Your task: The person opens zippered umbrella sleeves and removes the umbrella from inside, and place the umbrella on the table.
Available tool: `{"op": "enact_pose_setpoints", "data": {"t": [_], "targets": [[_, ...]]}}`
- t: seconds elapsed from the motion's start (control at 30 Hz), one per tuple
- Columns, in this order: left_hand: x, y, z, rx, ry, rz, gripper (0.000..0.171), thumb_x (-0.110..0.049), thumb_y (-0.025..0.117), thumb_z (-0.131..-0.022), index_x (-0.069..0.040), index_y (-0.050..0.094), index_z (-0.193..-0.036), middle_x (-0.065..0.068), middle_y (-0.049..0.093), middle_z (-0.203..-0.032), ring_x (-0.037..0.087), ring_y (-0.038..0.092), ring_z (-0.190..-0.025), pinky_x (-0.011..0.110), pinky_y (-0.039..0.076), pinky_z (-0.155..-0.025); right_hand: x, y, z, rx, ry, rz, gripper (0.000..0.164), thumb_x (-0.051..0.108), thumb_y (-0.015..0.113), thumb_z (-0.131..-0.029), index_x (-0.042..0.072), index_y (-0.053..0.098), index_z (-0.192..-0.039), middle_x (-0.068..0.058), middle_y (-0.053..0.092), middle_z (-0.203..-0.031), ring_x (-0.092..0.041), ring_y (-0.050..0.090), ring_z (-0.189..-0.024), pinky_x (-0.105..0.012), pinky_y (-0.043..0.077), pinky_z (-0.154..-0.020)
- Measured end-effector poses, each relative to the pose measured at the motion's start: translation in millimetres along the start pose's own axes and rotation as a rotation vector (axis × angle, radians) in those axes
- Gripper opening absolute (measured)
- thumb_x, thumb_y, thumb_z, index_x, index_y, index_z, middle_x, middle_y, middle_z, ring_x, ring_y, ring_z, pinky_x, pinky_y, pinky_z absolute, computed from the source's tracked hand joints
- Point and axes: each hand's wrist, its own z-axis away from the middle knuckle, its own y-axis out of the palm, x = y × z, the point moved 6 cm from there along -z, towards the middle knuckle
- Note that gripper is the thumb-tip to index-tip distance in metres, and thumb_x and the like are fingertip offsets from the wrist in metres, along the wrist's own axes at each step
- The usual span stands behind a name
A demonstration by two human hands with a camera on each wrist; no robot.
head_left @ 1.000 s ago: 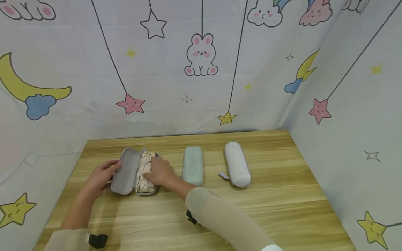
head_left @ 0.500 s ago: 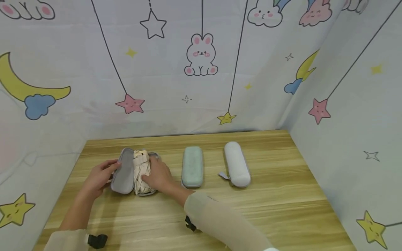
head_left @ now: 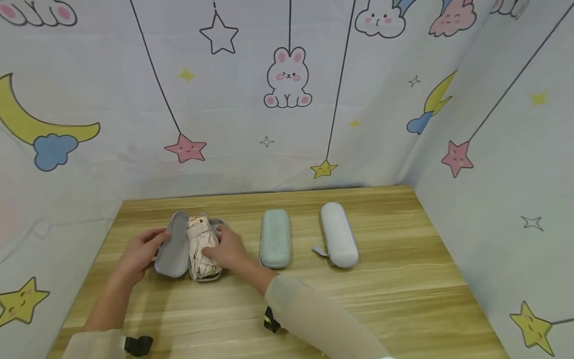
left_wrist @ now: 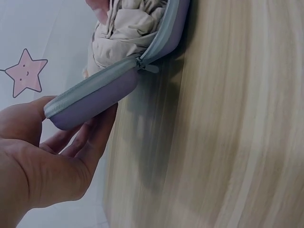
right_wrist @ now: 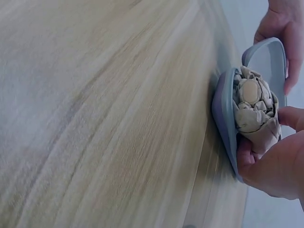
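On the left of the table, a lilac-grey zip case (head_left: 173, 253) lies unfolded, hinged down its middle. My left hand (head_left: 140, 255) holds the edge of its lid between thumb and fingers; the left wrist view shows those fingers under the lilac shell (left_wrist: 97, 107). A folded beige compact umbrella (head_left: 199, 244), its fabric creased and strapped near the top, sits tilted over the case's right half. My right hand (head_left: 230, 253) grips it from the right side, thumb across the fabric. Seen from the right wrist, the umbrella's round end knob (right_wrist: 250, 91) rises above the case rim.
A closed mint-green case (head_left: 275, 239) lies right of my right hand. Farther right is a closed white case (head_left: 339, 237) with a wrist strap (head_left: 319, 251). A printed curtain (head_left: 237, 169) borders the wooden table (head_left: 381, 304) at the back and sides.
The umbrella has come up and shifted left out of its snug place in the case, my right hand moving with it. My left hand and the lid have moved slightly left.
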Motion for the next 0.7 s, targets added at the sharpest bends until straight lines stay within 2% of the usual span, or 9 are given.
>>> {"op": "enact_pose_setpoints", "data": {"t": [0.1,0.2,0.37,0.47,0.7], "targets": [[-1.8,-2.0,1.2,-0.013,0.0,-0.008,0.077,-0.048,0.051,-0.111,0.004,0.029,-0.163,0.03,0.044,-0.151,0.011,0.061,-0.1,0.035,0.058,-0.078,-4,-3,-2,-0.001,0.042,-0.119,0.06,0.019,0.087,-0.088,0.007,0.061,-0.141,-0.003,0.072,-0.114,-0.015,0.068,-0.1,-0.031,0.057,-0.086],[-1.8,-4.5,1.3,-0.022,-0.002,-0.016,0.077,-0.048,0.05,-0.111,0.005,0.03,-0.163,0.03,0.045,-0.15,0.01,0.061,-0.099,0.035,0.058,-0.078,-4,-3,-2,0.012,0.051,-0.182,0.056,0.015,0.087,-0.088,0.006,0.063,-0.138,0.001,0.068,-0.104,-0.013,0.065,-0.091,-0.03,0.057,-0.082],[-4.3,-5.4,0.9,-0.022,0.007,-0.03,0.079,-0.05,0.05,-0.11,0.005,0.03,-0.163,0.029,0.045,-0.15,0.01,0.06,-0.1,0.035,0.058,-0.078,-1,-7,3,0.013,0.034,-0.244,0.051,0.012,0.086,-0.088,0.007,0.065,-0.135,0.001,0.068,-0.103,-0.013,0.065,-0.091,-0.03,0.057,-0.082],[-5.0,-6.4,1.5,-0.03,0.012,-0.04,0.08,-0.051,0.051,-0.11,0.004,0.03,-0.163,0.029,0.045,-0.151,0.009,0.06,-0.1,0.035,0.059,-0.078,1,-9,6,0.008,0.021,-0.285,0.043,0.009,0.086,-0.088,0.009,0.068,-0.127,0.002,0.067,-0.103,-0.011,0.062,-0.092,-0.028,0.056,-0.081],[-2.7,-16.1,2.1,-0.053,0.006,-0.064,0.08,-0.051,0.052,-0.109,0.004,0.031,-0.163,0.033,0.04,-0.156,0.008,0.06,-0.099,0.034,0.06,-0.076,4,-14,7,-0.014,0.021,-0.349,0.034,0.004,0.086,-0.087,0.011,0.071,-0.117,0.003,0.063,-0.1,-0.006,0.059,-0.088,-0.024,0.053,-0.074]]}}
